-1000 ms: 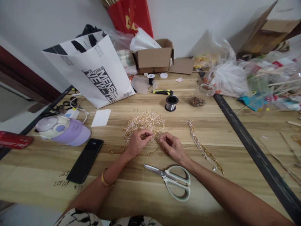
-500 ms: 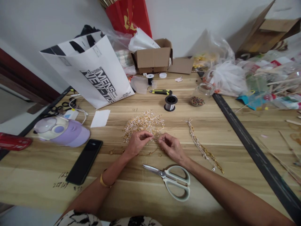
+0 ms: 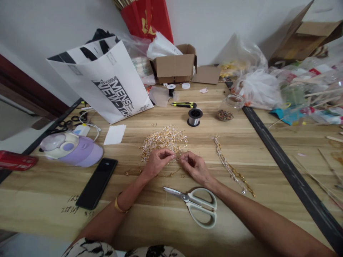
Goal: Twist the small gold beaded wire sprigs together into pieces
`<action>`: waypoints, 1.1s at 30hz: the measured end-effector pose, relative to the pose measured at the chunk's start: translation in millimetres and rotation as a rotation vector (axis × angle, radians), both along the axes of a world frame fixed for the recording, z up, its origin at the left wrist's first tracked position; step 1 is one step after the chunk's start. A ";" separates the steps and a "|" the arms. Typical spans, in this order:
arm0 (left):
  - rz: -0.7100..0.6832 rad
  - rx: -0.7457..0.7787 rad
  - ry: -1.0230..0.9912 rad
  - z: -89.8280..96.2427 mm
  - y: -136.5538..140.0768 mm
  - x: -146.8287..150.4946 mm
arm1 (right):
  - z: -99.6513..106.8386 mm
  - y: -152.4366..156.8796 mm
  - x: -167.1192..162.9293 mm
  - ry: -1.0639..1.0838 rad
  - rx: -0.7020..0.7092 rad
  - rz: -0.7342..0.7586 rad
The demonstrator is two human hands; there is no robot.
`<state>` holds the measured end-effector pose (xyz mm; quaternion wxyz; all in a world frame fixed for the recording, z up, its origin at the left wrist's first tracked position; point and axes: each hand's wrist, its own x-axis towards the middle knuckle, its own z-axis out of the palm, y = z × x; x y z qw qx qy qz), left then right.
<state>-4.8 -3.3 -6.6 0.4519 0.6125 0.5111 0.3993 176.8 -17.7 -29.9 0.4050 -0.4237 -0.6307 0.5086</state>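
Observation:
A tangled pile of gold and white beaded wire pieces [image 3: 163, 141] lies mid-table. My left hand [image 3: 157, 162] and my right hand [image 3: 195, 167] meet just below it, fingertips pinched together on a small beaded piece [image 3: 177, 157] between them. A thin gold chain [image 3: 166, 174] lies on the wood under my wrists. A finished beaded strand [image 3: 232, 169] stretches to the right of my right hand. White-handled scissors [image 3: 197, 203] rest shut below my right forearm.
A black phone [image 3: 97, 182] and a lilac cap [image 3: 72, 150] lie at the left. A white paper bag [image 3: 103, 82], cardboard box [image 3: 175, 64], wire spool [image 3: 194, 117], utility knife [image 3: 184, 104] and bead jar [image 3: 229, 107] stand behind. Plastic bags clutter the right past a black strip [image 3: 286, 167].
My hands stay nearly in place; the fingertips have drawn slightly closer together on the small piece. The view shifted a little.

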 end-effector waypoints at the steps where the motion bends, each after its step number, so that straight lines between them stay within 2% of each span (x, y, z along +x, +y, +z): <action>1: 0.002 0.009 0.006 0.6 -0.1 -0.1 | 0.2 -0.2 0.1 -0.002 0.002 -0.001; 10: 0.006 0.031 0.020 -1.3 1.1 -2.3 | -1.0 0.1 0.2 0.006 -0.024 0.000; 21: 0.034 0.135 0.081 1.1 2.7 -3.9 | -1.8 0.5 0.6 0.005 -0.008 0.011; 26: 0.058 0.044 0.012 0.4 3.3 -4.0 | -0.9 0.4 0.6 0.004 -0.004 0.009; 33: 0.005 -0.011 -0.063 0.5 1.6 -2.5 | 0.2 0.2 0.8 -0.005 -0.021 0.006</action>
